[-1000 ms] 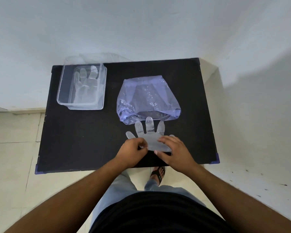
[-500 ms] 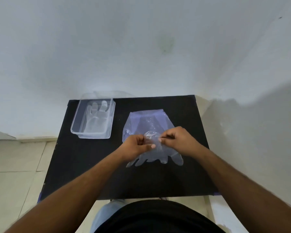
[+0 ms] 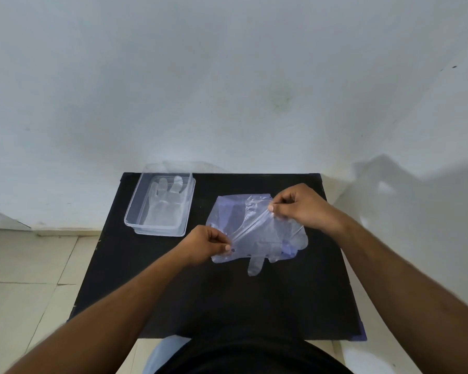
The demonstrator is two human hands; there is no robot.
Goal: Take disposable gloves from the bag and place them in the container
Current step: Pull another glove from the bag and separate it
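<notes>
Clear glove (image 3: 257,236) stretched between left hand (image 3: 207,245) and right hand (image 3: 301,207), both grips pinched shut.

Both bare forearms reach forward from the lower corners of the view, angling inward. The left hand (image 3: 206,244) sits lower and nearer the body, knuckles up, its fingers curled in and the thumb pressed against the forefinger in a pinch on one edge of a thin clear glove (image 3: 260,238). The right hand (image 3: 299,205) is held higher and farther out, wrist bent slightly, its fingers likewise curled with thumb and forefinger pinching the opposite edge. The two hands are apart, with the film stretched taut between them on a diagonal.
</notes>
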